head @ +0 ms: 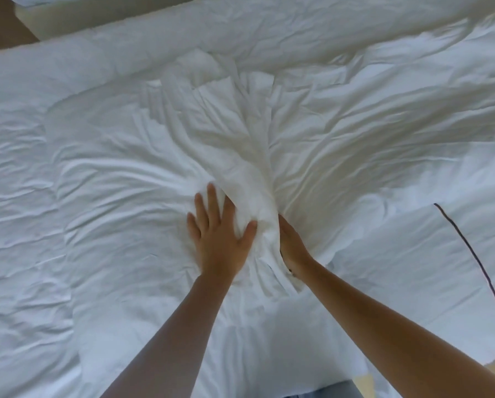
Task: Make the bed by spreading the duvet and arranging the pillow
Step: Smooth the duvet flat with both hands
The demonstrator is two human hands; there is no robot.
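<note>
We find the white duvet (120, 173) lying across the whole bed, creased all over, with one tall bunched ridge (249, 156) rising in the middle. Its long axis runs from 6 o'clock, at the wrists, up toward 12. The two hands flank the near end of that ridge, equally close to it. The left hand (220, 239) lies flat on the cloth at the ridge's 9 o'clock side, fingers spread and straight and thumb pressed against the fold. The right hand (293, 245) stands edge-on against the 3 o'clock side with its fingers buried in the fabric, so we cannot tell whether they are curled or straight. We judge that the coming move is to sweep outward, toward 9 and toward 3, to flatten the ridge. A thin dark line (476, 259) curves over the duvet at 3 o'clock. Along 12 o'clock lies a long white roll (240, 33); we cannot tell whether it is folded duvet or the pillow.
</note>
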